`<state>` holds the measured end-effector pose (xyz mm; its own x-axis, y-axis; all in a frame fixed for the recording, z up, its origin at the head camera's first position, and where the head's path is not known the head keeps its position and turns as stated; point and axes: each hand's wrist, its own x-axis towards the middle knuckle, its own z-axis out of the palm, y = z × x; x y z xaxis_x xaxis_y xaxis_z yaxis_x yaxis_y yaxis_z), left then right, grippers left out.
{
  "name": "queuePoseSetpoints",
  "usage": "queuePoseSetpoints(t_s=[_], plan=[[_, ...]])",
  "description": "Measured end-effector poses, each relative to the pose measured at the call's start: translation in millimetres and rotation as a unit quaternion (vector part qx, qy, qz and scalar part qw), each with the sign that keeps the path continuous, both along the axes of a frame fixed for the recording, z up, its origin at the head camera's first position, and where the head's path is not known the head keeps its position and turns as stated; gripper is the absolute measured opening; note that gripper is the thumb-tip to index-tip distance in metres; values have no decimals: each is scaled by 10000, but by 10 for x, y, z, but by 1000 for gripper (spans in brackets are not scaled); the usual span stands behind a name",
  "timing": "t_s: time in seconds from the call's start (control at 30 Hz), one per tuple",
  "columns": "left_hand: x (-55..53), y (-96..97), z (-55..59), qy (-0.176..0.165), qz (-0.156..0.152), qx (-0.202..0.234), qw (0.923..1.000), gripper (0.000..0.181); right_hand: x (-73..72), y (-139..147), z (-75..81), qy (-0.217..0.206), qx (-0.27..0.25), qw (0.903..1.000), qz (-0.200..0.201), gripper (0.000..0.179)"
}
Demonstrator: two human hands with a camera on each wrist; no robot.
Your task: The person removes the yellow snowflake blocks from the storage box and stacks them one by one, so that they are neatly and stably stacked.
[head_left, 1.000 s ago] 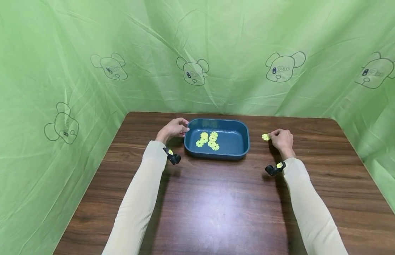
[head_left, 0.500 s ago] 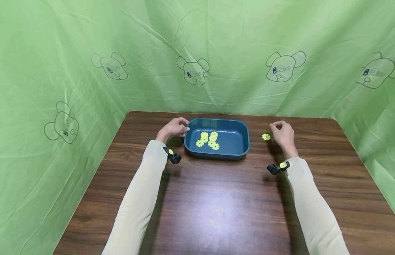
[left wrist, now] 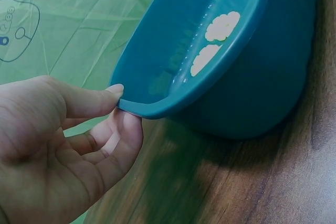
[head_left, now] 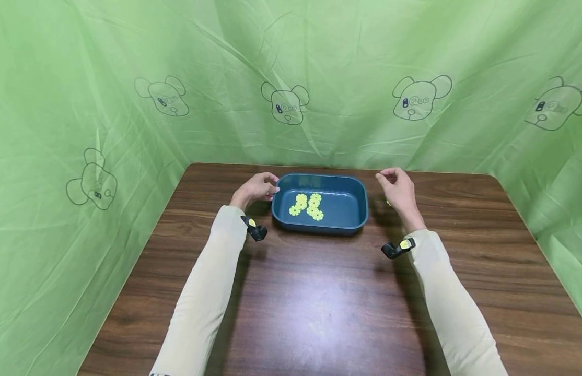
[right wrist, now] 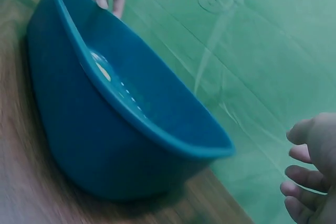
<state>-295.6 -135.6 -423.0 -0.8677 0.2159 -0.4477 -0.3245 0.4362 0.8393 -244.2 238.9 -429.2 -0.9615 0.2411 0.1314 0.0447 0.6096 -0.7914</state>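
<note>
A blue plastic basin (head_left: pixel 319 229) stands near the table's back edge. My left hand (head_left: pixel 255 188) pinches the basin's left rim, thumb on top and a finger beneath, as the left wrist view shows. Several yellow flower-shaped pieces (head_left: pixel 314 203) lie on the basin floor; two paler-looking ones (left wrist: pixel 223 26) appear over the rim from the left wrist. To the right of the basin, my right hand (head_left: pixel 402 196) hovers apart from it, fingers loosely bent with nothing visible between them (right wrist: pixel 312 169). One yellow flower piece (head_left: pixel 388 202) lies on the table, mostly hidden behind that hand.
The brown wood-grain table (head_left: pixel 314 297) stretches toward me, with a bright light reflection on it. Green fabric (head_left: pixel 338 141) with printed bear heads hangs just behind the table's back edge and along both sides.
The right hand has left the flower piece lying on the table, risen, and shifted left toward the basin. My left hand and the basin have stayed in place.
</note>
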Motion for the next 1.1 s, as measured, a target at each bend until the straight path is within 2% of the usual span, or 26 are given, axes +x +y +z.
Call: queuePoseSetpoints(t_s=[0.3, 0.57, 0.9, 1.1], plan=[[-19, 2, 1, 46, -21, -48, 10000, 35, -43, -275, 57, 350, -276, 9985, 321, 34], [-21, -3, 4, 41, -20, -31, 10000, 35, -48, -521, 40, 464, -518, 9937, 874, 38], [4, 7, -1, 107, -51, -73, 9999, 34, -13, -799, -37, 267, -358, 9901, 1327, 34], [8, -3, 4, 55, -45, -104, 9999, 34, -31, -908, -128, 41, -140, 9846, 1744, 36]])
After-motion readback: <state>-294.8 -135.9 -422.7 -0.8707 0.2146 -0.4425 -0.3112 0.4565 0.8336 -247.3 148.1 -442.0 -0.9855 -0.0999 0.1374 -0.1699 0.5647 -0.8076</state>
